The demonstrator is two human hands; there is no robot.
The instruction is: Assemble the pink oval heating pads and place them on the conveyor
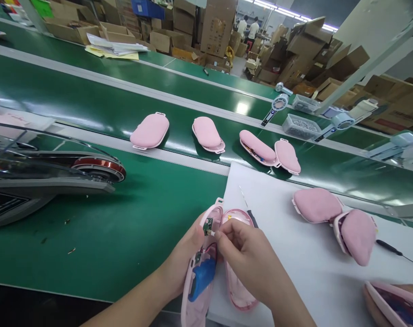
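My left hand (181,259) is closed around one half of an opened pink casing (187,295), tilted on its edge at the front of the bench. Inside it are a small green circuit board (208,225) and a blue wrapped block (203,278) that looks like a battery. At the board, my right hand (249,254) pinches a small white connector (212,233) between thumb and forefinger. Just beneath that hand lies the other pink shell half (240,297), hollow side up. A thin screwdriver (252,219) rests beside it on the white sheet (274,254).
Several pink cases (151,131) sit along the green conveyor (179,104). More cases (317,204) and a second screwdriver (388,247) lie to the right. Another person's hand (412,288) holds an opened case at lower right. A grey-black device (50,186) occupies the left.
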